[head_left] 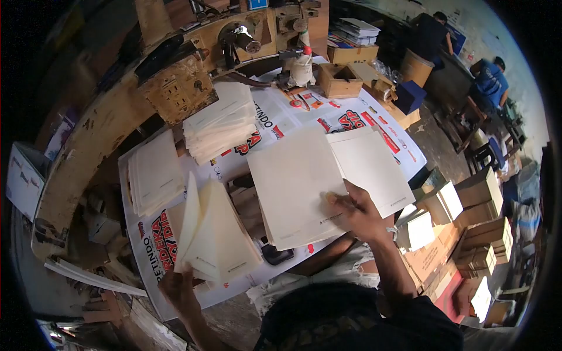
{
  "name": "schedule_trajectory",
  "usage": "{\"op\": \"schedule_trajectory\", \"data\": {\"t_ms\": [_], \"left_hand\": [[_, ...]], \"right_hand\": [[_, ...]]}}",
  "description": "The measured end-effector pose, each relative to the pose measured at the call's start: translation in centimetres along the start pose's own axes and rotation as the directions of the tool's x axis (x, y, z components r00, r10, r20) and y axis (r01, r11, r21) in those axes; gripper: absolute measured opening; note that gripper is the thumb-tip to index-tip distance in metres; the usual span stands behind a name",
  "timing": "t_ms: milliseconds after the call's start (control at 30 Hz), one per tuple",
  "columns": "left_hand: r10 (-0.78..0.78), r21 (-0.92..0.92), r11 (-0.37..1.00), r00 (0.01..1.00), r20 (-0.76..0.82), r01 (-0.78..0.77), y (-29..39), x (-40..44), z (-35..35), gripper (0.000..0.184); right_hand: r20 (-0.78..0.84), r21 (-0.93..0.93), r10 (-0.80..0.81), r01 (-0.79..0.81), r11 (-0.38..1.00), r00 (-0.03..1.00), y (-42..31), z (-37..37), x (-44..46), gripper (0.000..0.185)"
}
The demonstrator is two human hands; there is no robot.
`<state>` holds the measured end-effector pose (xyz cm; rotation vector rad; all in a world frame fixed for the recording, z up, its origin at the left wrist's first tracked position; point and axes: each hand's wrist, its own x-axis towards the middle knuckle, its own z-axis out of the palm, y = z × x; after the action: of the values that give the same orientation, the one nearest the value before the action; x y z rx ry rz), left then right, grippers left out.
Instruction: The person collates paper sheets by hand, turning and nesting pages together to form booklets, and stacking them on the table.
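My left hand point(178, 288) pinches the near-left corner of cream paper sheets point(222, 234); one sheet stands curled up above the rest of that pile. My right hand point(358, 212) is closed at the right edge of a stack of off-white printed sheets point(295, 184), thumb on the top sheet. Its other fingers are partly hidden, so how many sheets it grips is unclear. Another pale stack point(374, 167) lies to the right, partly under this one. Farther back are a thick uneven stack point(219, 126) and, at the left, a flatter stack point(153, 172).
A printed banner point(287, 111) covers the table. A worn machine point(181, 85) overhangs its back edge. A wrapped bottle with a red cap point(302, 69) and a wooden box point(339, 81) stand behind. Boxes point(483, 193) crowd the right floor; two people point(490, 82) are farther off.
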<state>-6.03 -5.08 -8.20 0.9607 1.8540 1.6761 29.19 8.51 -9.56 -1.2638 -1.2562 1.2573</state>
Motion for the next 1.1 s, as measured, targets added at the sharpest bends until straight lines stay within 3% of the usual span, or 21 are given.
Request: {"op": "schedule_trajectory", "data": {"t_ms": [33, 100, 233, 300, 333, 500, 567, 600, 700, 733, 767, 800, 833, 900, 933, 967, 1033, 1067, 1100], "left_hand": [[0.000, 0.001, 1.000, 1.000, -0.003, 0.000, -0.9, -0.2, -0.6, 0.031], [-0.083, -0.318, 0.946, 0.996, -0.039, 0.067, -2.3, -0.3, -1.6, 0.032], [-0.075, -0.215, 0.976, 0.981, -0.180, 0.035, -4.1, -1.1, -1.0, 0.033], [-0.002, -0.208, 0.978, 0.999, -0.034, -0.005, -4.5, -1.2, -0.4, 0.034], [-0.130, -0.127, 0.982, 0.988, 0.080, 0.140, 0.1, -1.6, 1.1, 0.036], [-0.125, -0.175, 0.978, 0.991, -0.050, 0.115, -0.1, -2.1, 1.4, 0.036], [-0.183, -0.437, 0.890, 0.979, -0.086, 0.128, 0.2, -2.0, 1.3, 0.035], [-0.177, -0.436, 0.891, 0.981, -0.082, 0.124, 0.1, -1.7, 1.0, 0.035], [0.067, -0.180, 0.982, 0.997, 0.028, -0.061, -0.3, -0.4, -0.2, 0.039], [0.094, 0.195, 0.976, 0.995, 0.031, -0.098, -0.3, 0.3, -0.1, 0.041], [0.124, 0.539, 0.833, 0.991, 0.041, -0.126, -0.3, 1.0, 0.0, 0.043], [0.033, 0.547, 0.832, 0.994, 0.108, -0.087, -0.5, 1.3, -0.3, 0.045], [0.048, 0.540, 0.835, 0.992, 0.117, -0.104, -0.3, 1.4, -0.2, 0.045], [-0.167, 0.652, 0.758, 0.970, 0.176, 0.012, 0.2, 1.3, 0.0, 0.046], [-0.162, 0.651, 0.759, 0.970, 0.181, 0.005, 0.4, 1.2, 0.0, 0.046], [-0.137, 0.677, 0.736, 0.976, 0.170, -0.014, 0.7, 1.1, 0.1, 0.046], [-0.112, 0.701, 0.712, 0.981, 0.159, -0.032, 0.9, 0.9, 0.0, 0.047], [0.003, 0.719, 0.683, 0.985, 0.173, -0.129, 1.0, 0.7, 0.0, 0.047], [0.117, 0.734, 0.642, 0.974, 0.192, -0.222, 1.1, 0.7, 0.1, 0.048]], "right_hand": [[0.003, 0.000, 0.000, 0.000, 1.000, 1.000, -0.7, 0.5, -0.1, 0.043], [-0.075, 0.223, -0.016, 0.032, 0.974, 0.997, -3.4, 2.4, -0.9, 0.039], [-0.116, 0.193, -0.104, 0.125, 0.973, 0.988, -7.4, 4.0, -1.9, 0.038], [-0.114, 0.003, -0.240, 0.242, 0.970, 0.964, -8.5, 4.6, -2.3, 0.038], [-0.091, 0.007, -0.227, 0.228, 0.974, 0.970, -8.9, 4.9, -2.4, 0.038], [-0.136, -0.095, -0.229, 0.218, 0.971, 0.964, -6.1, 7.0, -1.8, 0.038], [-0.029, -0.209, -0.383, 0.369, 0.906, 0.923, -3.8, 8.7, -1.8, 0.041], [0.025, -0.204, -0.352, 0.350, 0.914, 0.936, -3.5, 9.6, -2.0, 0.039], [0.201, -0.076, -0.258, 0.278, 0.958, 0.945, -2.3, 12.2, -2.1, 0.034], [0.283, -0.071, -0.259, 0.289, 0.955, 0.924, -1.0, 13.1, -1.9, 0.034], [0.456, 0.016, -0.299, 0.328, 0.945, 0.838, 0.1, 13.6, -1.2, 0.046], [0.506, 0.036, -0.174, 0.181, 0.983, 0.845, 0.8, 14.1, -1.5, 0.047], [0.548, 0.120, -0.087, 0.025, 0.992, 0.832, 1.2, 15.2, -1.8, 0.046], [0.624, 0.314, 0.045, -0.303, 0.900, 0.780, 3.1, 17.2, -2.6, 0.042], [0.571, 0.324, 0.141, -0.381, 0.866, 0.808, 2.0, 16.9, -3.9, 0.044], [0.569, 0.327, 0.139, -0.378, 0.866, 0.811, -0.6, 16.6, -3.6, 0.044], [0.670, -0.188, 0.490, -0.511, 0.839, 0.558, -5.3, 16.1, -1.9, 0.045], [0.582, 0.221, 0.005, -0.165, 0.961, 0.813, -0.9, 17.7, -3.5, 0.045], [0.579, 0.220, 0.005, -0.163, 0.962, 0.815, 0.6, 18.1, -3.6, 0.045]]}}
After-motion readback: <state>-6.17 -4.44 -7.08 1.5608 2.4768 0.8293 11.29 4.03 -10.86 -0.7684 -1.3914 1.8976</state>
